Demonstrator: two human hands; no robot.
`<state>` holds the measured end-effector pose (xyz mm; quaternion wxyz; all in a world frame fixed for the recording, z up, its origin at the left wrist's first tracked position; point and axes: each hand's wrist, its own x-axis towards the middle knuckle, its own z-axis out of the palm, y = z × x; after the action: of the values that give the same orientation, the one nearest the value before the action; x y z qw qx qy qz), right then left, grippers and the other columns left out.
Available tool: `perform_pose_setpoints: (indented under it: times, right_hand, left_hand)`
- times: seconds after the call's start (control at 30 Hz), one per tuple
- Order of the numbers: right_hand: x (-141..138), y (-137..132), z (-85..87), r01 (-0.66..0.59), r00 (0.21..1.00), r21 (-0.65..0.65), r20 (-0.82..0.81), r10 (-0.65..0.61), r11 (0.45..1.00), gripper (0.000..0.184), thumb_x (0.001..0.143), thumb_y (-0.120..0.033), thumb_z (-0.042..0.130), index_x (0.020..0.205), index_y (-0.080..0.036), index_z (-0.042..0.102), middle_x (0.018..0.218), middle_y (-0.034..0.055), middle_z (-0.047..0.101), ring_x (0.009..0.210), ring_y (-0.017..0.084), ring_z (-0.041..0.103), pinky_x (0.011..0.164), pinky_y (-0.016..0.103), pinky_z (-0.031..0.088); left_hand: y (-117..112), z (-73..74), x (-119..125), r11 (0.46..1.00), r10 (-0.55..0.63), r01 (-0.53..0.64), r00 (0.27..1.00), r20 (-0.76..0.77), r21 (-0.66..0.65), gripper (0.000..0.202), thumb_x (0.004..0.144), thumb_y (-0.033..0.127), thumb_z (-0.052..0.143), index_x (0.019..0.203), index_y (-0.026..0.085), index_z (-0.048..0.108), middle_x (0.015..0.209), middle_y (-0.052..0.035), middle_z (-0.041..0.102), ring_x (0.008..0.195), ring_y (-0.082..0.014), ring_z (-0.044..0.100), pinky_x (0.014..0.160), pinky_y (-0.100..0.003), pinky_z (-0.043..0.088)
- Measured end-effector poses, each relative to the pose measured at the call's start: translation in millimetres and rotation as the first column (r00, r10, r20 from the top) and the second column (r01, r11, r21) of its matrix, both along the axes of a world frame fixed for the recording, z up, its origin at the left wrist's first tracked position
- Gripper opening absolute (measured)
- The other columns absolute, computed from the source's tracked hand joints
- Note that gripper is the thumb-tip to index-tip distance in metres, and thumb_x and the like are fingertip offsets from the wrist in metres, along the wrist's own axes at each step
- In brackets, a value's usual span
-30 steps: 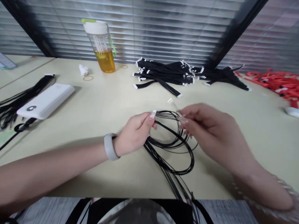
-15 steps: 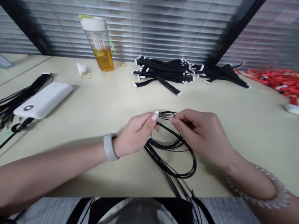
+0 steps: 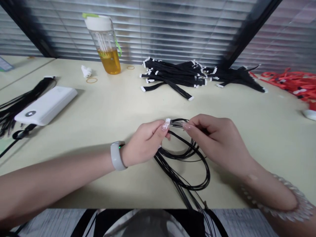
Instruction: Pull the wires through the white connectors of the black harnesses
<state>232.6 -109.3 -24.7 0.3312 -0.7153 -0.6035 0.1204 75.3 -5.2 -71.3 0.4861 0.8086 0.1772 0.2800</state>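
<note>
Wires (image 3: 190, 166), black, thin, one bundle: looped on the table (image 3: 111, 108) near its front edge, between the hands, with a white connector (image 3: 168, 123) at the upper end. Left hand (image 3: 145, 143) pinches the connector between thumb and forefinger; right hand (image 3: 217, 141) pinches the wires just beside it. Behind, well apart: bottle (image 3: 106, 42) of yellow liquid, power bank (image 3: 45, 105) at left, heap of black cables (image 3: 177, 75), red cables (image 3: 293, 85) at far right.

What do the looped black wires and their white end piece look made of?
The black wires look like plastic-insulated strands, slightly glossy, bending in smooth loops. The white connector is probably moulded plastic, opaque and hard-edged, pinched by the left hand. The right hand pinches the strands beside it.
</note>
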Motion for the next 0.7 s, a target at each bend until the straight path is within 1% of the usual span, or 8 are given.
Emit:
perform_pose_setpoints:
  times: [0.2,0.33,0.5,0.7]
  right_hand:
    - [0.6,-0.5,-0.6,0.0,1.0,0.018,0.007,0.0,1.0,0.028,0.087,-0.034,0.052,0.065,-0.017,0.056,0.05,-0.0042,0.042,0.047,0.005,0.032,0.043,0.02,0.028]
    - [0.8,-1.1,-0.2,0.009,1.0,0.024,0.02,-0.01,1.0,0.026,0.086,-0.033,0.053,0.066,-0.017,0.057,0.049,-0.0045,0.042,0.046,0.005,0.032,0.043,0.02,0.027]
    - [0.8,-0.8,1.2,-0.013,0.999,0.01,0.036,0.013,1.0,0.025,0.086,-0.032,0.053,0.067,-0.016,0.059,0.047,-0.0047,0.042,0.044,0.005,0.031,0.042,0.02,0.026]
    - [-0.8,-2.1,4.0,-0.008,0.999,0.015,0.051,0.007,1.0,0.025,0.085,-0.031,0.053,0.066,-0.016,0.059,0.048,-0.0044,0.043,0.045,0.005,0.032,0.042,0.021,0.027]
  left_hand:
    - [0.0,-0.3,0.9,1.0,-0.001,0.001,1.0,0.001,0.015,0.04,0.096,0.038,0.032,0.071,0.014,0.051,0.06,0.0024,0.047,0.054,-0.0049,0.041,0.052,-0.017,0.036]
    - [0.5,-0.9,1.1,1.0,-0.01,0.01,1.0,-0.005,0.003,0.04,0.096,0.039,0.032,0.071,0.014,0.051,0.059,0.0028,0.046,0.052,-0.005,0.04,0.051,-0.017,0.035]
    - [1.0,-1.0,0.5,1.0,-0.002,0.002,1.0,0.003,0.016,0.04,0.096,0.038,0.032,0.072,0.014,0.052,0.062,0.0022,0.048,0.055,-0.0049,0.042,0.054,-0.017,0.037]
    - [0.9,-0.8,1.0,1.0,-0.007,0.007,1.0,0.003,0.021,0.041,0.096,0.039,0.031,0.071,0.014,0.052,0.061,0.0022,0.047,0.054,-0.0052,0.041,0.052,-0.018,0.036]
